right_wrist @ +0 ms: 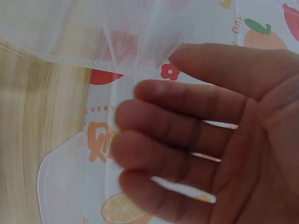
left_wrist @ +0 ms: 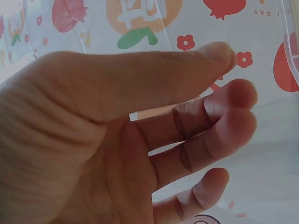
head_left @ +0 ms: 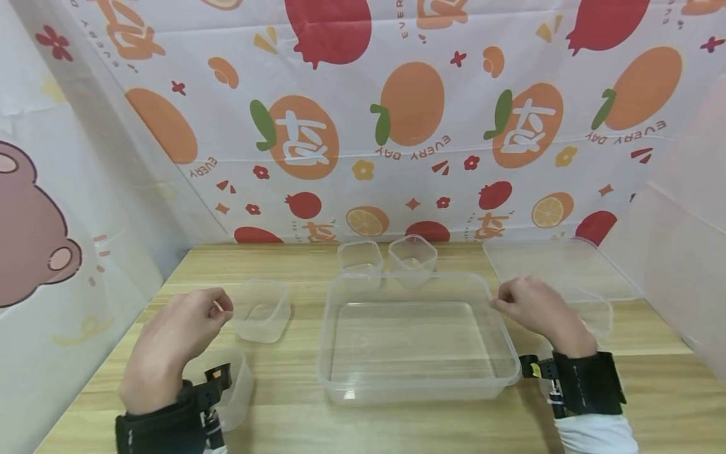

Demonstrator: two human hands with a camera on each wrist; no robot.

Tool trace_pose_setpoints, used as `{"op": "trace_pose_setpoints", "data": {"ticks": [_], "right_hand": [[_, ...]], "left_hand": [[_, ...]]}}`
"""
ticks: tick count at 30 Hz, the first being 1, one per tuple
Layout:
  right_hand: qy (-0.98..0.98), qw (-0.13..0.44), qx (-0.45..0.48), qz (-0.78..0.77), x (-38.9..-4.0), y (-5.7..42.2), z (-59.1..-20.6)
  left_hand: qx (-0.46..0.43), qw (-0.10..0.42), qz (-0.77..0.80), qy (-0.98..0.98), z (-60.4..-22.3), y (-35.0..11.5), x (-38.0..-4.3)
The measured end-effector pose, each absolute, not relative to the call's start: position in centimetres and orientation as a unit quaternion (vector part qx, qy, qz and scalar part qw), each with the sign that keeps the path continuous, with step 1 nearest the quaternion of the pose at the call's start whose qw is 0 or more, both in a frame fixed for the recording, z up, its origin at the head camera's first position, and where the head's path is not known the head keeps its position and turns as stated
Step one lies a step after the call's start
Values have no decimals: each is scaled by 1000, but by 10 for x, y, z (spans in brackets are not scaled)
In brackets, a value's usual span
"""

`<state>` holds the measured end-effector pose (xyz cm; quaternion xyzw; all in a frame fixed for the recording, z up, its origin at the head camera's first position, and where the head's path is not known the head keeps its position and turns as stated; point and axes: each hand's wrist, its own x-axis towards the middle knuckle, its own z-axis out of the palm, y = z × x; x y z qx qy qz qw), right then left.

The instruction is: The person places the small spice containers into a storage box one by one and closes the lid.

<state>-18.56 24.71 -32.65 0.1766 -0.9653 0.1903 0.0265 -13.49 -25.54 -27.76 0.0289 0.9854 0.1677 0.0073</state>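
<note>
A large clear plastic container (head_left: 408, 391) stands in the middle of the wooden table, its inside bare. My left hand (head_left: 176, 337) is held over the table at its left, beside a small clear tub (head_left: 271, 328). In the left wrist view, its fingers (left_wrist: 233, 130) are loosely bent, with a gap below the thumb and nothing held. My right hand (head_left: 535, 309) hovers by the large container's right rim, fingertips close to it. The right wrist view shows those fingers (right_wrist: 154, 149) relaxed and empty, the thumb overlapping the clear plastic wall.
Two small clear tubs, one at left (head_left: 360, 255) and one at right (head_left: 413, 255), stand behind the large container. Another tub (head_left: 241, 394) is partly hidden by my left wrist. More tubs, including one (head_left: 598, 312), sit around my right arm. A flat clear lid (head_left: 573, 265) lies back right.
</note>
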Motion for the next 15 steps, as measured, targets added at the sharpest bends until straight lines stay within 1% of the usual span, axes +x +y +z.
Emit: {"op": "trace_pose_setpoints", "data": {"ticks": [4,6,10,15], "right_hand": [[-961,-64,154,219,-186,247,-327],[-956,-99,146,233,-186,246,-327],[-953,-115,142,241,-186,244,-327],[-951,-119,143,247,-187,239,-329]], "left_hand": [[28,11,170,985,-278,-256,-136],[28,10,171,985,-278,-256,-137],[28,12,172,985,-279,-257,-137],[21,38,167,985,-279,-260,-135]]}}
